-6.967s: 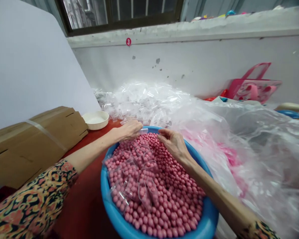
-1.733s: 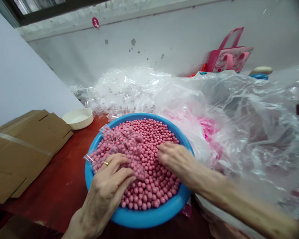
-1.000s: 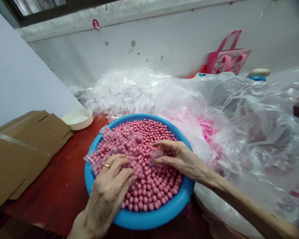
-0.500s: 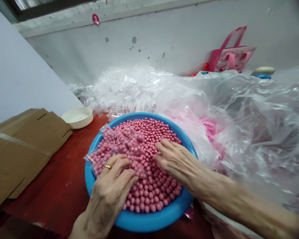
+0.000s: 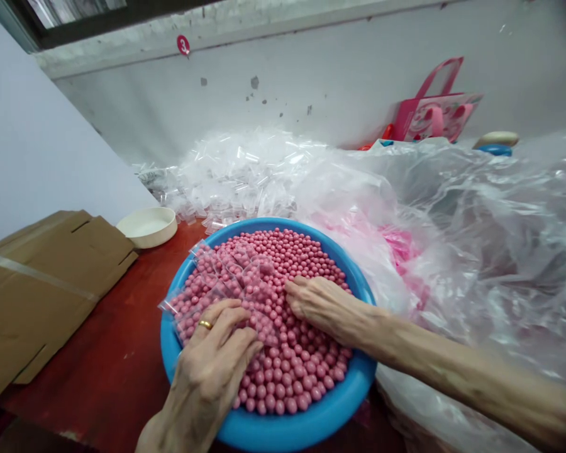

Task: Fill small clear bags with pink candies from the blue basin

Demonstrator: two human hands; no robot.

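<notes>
A blue basin [image 5: 283, 434] is heaped with round pink beads [image 5: 276, 384]. Several small clear plastic bags [image 5: 233, 270] lie over the beads on the basin's left side. My left hand [image 5: 212, 362], wearing a gold ring, has its fingers bent and closed on a clear bag at the near left; its thumb is hidden. My right hand [image 5: 323, 308] is dug into the beads right of the bags, knuckles up, fingers curled around some of them. Its fingertips are buried from sight.
Behind the basin spreads a pile of clear bags [image 5: 245, 167]. Large plastic sheeting [image 5: 481, 233] covers the right side. A shallow white dish [image 5: 148, 228] and folded cardboard [image 5: 51, 289] stand left on the red table [image 5: 122, 340]. A pink bag [image 5: 436, 116] leans by the wall.
My right hand has moved slightly left and its fingers sit deeper in the beads. My left hand stays nearly in place on the bag. The view has tilted up a little.
</notes>
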